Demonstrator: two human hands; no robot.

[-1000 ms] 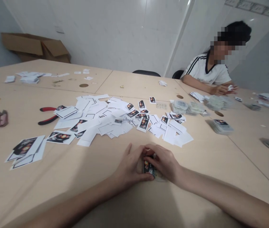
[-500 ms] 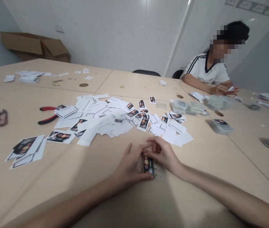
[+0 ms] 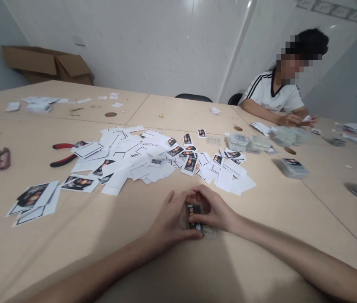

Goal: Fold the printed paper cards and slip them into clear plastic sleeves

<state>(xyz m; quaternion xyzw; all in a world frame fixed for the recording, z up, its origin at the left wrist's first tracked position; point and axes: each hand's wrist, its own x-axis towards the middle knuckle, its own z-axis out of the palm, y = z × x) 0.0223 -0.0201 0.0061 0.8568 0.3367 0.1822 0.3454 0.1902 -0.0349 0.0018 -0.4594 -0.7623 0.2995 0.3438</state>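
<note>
Just in front of me, a black printed card (image 3: 194, 210) lies in or on a small clear plastic case (image 3: 210, 234). My left hand (image 3: 172, 216) grips the case's left side, its thumb along the near edge and its fingers at the far edge. From the right, my right hand (image 3: 215, 209) reaches over with its thumb pressed on the card and its fingers curled at the far edge, touching my left fingertips. Beyond my hands is a loose heap of white and printed cards (image 3: 139, 153).
Red-handled pliers (image 3: 64, 161) lie left of the heap, with more cards (image 3: 36, 202) nearer. Stacked clear cases (image 3: 292, 168) are at the right. A person (image 3: 273, 94) sits at the far right holding something small. A cardboard box (image 3: 46, 63) stands behind the table (image 3: 153, 273).
My right thumb has moved down and left onto the card. The fingers of my right hand now sit closer to my left fingertips.
</note>
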